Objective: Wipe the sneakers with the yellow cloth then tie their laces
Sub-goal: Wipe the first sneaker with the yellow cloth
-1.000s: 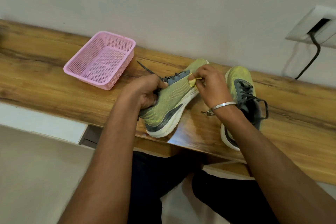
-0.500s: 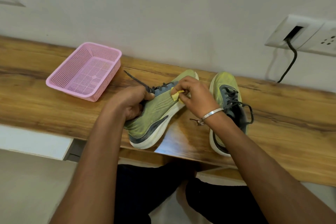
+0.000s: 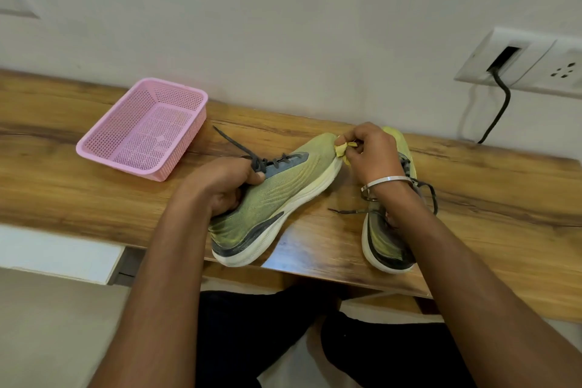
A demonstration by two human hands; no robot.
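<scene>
A yellow-green sneaker (image 3: 283, 195) with a white sole lies tilted on its side on the wooden shelf (image 3: 78, 192), toe toward the wall. My left hand (image 3: 225, 186) grips it around the collar. Its dark laces (image 3: 242, 148) hang loose, one end trailing toward the basket. My right hand (image 3: 368, 151) pinches a small yellow cloth (image 3: 344, 149) against the sneaker's toe. The second sneaker (image 3: 387, 242) stands upright behind my right wrist, partly hidden, with its laces (image 3: 349, 211) loose.
A pink plastic basket (image 3: 141, 129) sits at the left of the shelf by the wall. A wall socket (image 3: 522, 63) with a black cable (image 3: 500, 107) is at the upper right. The shelf's front edge runs just under the sneakers' heels.
My right hand has slid the cloth from the sneaker's mid-side forward to its toe. The left hand keeps its grip on the collar.
</scene>
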